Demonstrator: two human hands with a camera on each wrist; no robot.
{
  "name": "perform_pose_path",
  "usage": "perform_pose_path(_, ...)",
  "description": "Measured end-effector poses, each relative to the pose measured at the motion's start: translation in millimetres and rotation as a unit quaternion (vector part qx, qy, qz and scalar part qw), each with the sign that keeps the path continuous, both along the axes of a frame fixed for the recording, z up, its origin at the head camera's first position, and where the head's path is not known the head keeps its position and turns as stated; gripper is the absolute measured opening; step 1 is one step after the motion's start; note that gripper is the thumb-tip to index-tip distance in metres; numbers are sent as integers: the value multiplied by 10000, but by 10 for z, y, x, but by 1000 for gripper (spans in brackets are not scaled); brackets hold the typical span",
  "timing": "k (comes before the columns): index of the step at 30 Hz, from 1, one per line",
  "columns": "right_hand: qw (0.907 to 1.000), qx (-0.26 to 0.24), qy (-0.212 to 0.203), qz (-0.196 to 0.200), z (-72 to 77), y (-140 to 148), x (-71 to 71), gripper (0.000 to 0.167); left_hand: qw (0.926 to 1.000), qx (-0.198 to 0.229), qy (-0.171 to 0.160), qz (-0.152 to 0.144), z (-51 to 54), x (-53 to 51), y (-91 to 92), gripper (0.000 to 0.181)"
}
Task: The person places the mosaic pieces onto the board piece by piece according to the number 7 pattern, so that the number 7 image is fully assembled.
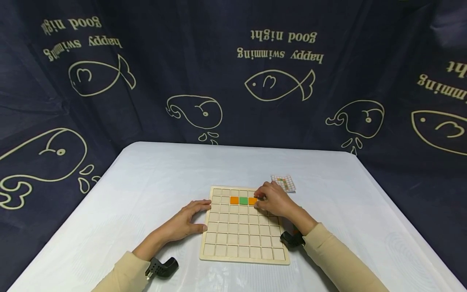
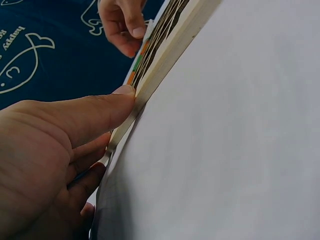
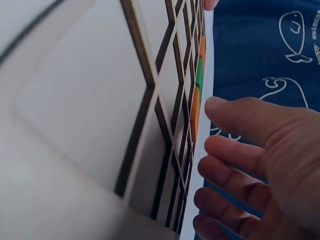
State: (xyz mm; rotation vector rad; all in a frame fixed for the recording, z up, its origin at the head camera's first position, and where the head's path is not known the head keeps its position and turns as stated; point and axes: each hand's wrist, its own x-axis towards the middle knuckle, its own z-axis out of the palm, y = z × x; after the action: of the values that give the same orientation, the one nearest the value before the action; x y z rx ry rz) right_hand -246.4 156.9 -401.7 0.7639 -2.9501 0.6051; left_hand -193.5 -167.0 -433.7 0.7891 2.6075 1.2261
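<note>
Three tiles, an orange one, a green one and a second orange one, were set side by side in the second-farthest row of the wooden grid board. Cells right of them were covered by the right hand, held loosely open. The board's left edge was touched by the relaxed left hand. A printed card was partly hidden; the white table was backed by dark patterned cloth.
</note>
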Motion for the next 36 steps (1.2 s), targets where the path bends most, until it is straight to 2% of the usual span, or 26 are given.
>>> perform_pose_path(12, 9994, -191, 247, -118, 104, 70, 53, 30, 10000, 67, -8, -10, 7, 6, 4, 60)
perform_pose_path(22, 9981, -439, 341, -277, 166, 287, 101, 31, 10000, 46, -19, 65, 10, 8, 13, 60)
perform_pose_path(36, 9965, -363, 347, -663, 183, 585, 203, 31, 10000, 1, 85, 7, 2, 4, 14, 59)
